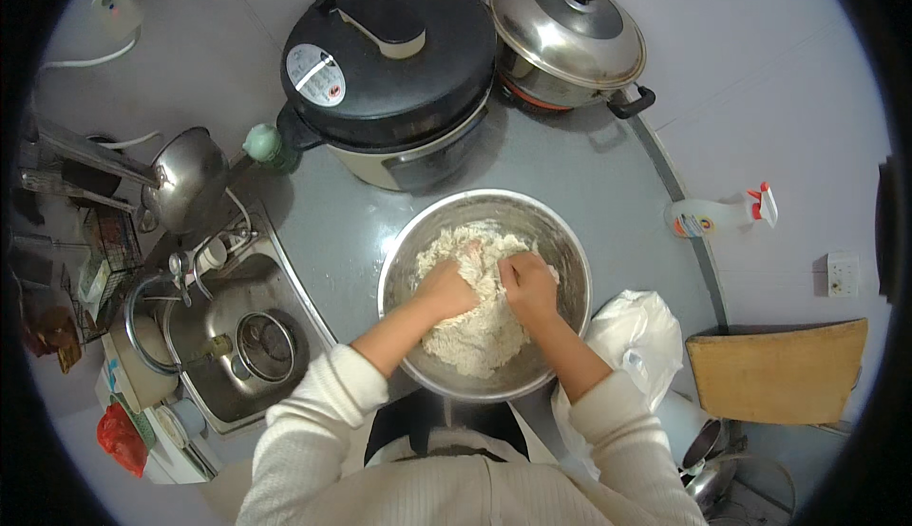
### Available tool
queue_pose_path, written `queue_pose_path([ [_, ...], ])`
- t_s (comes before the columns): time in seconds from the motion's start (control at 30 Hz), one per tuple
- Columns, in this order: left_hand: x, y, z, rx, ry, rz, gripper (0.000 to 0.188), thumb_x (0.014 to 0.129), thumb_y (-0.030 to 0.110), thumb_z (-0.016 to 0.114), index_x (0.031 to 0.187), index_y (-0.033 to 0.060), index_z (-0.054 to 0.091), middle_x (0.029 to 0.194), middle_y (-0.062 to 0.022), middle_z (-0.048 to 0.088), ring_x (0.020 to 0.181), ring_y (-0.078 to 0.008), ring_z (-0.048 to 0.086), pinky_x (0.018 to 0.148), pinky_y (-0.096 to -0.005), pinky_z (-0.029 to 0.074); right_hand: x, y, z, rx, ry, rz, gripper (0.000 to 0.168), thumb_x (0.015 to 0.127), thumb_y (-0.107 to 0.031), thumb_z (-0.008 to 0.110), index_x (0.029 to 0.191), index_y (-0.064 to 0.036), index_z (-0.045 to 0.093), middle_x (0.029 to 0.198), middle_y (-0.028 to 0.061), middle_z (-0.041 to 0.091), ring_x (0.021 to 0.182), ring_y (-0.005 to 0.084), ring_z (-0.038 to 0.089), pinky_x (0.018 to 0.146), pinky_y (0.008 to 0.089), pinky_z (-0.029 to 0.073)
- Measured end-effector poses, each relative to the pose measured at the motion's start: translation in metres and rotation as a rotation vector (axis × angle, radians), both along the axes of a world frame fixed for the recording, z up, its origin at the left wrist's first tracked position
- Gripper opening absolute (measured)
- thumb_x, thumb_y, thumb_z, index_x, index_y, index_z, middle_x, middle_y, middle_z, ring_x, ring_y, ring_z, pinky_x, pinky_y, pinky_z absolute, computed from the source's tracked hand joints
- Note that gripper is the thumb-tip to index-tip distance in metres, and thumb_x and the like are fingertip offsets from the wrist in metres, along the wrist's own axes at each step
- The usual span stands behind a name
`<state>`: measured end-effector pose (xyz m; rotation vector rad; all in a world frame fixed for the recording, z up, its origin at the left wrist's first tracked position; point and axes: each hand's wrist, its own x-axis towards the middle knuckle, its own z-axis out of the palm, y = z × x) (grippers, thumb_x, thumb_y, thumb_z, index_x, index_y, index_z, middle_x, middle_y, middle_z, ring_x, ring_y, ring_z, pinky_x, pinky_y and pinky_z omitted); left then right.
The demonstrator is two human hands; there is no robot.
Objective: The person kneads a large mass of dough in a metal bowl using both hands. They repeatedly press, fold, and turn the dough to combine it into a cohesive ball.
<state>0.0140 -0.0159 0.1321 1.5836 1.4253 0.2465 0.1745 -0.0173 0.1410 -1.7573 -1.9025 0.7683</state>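
Observation:
A large stainless steel bowl (570,312) stands at the counter's front edge, close to my body. Pale, crumbly dough (479,341) with loose flour lies inside it. My left hand (447,289) is pressed into the left side of the dough, its fingers curled and partly buried. On the right side, my right hand (529,285) is curled over the dough near the bowl's wall, with bits of dough at its fingers. Whether either hand grips a lump cannot be seen.
Behind the bowl stand a large black-lidded electric cooker (399,91) and a lidded steel pot (570,34). A sink (235,398) lies left. On the right are a white plastic bag (638,341), a spray bottle (712,218) and a wooden board (776,376).

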Motion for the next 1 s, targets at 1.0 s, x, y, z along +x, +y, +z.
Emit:
queue_pose_path([
  [1.0, -0.011, 0.021, -0.028, 0.009, 0.058, -0.153, 0.033, 0.080, 0.025, 0.051, 0.108, 0.0107, 0.060, 0.102, -0.0192, 0.061, 0.097, -0.0317, 0.058, 0.085, -0.0393, 0.045, 0.000, 0.014, 0.004, -0.272, -0.322, 0.110, 0.029, 0.086, -0.032, 0.047, 0.099, -0.009, 0.060, 0.096, 0.0159, 0.061, 0.091, 0.0302, 0.057, 0.072, 0.0426, 0.048],
])
